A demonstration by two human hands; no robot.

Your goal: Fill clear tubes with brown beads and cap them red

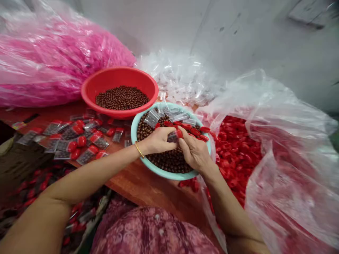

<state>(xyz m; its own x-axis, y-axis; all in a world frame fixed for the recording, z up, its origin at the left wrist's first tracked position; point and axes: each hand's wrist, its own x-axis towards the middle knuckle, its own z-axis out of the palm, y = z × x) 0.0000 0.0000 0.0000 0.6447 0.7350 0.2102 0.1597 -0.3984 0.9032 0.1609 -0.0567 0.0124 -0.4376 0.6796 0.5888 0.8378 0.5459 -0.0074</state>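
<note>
Over the pale blue basin (136, 160) my left hand (160, 140) is closed around a small clear container (173, 137) filled with dark beads. My right hand (194, 150) has its fingers on the red cap (179, 134) at the container's end. Brown beads (172, 162) fill much of the basin under both hands. Empty clear tubes (178, 117) and loose red caps (194, 131) lie on the beads just beyond my fingers. Whether the cap is fully seated I cannot tell.
Filled containers with red caps (71, 146) lie scattered at left. Behind stands a red basin (87, 93) of brown beads. A bag of pink pieces (66, 53), a heap of clear tubes (182, 77) and an open bag of red caps (235, 155) surround the orange-red table (148, 190).
</note>
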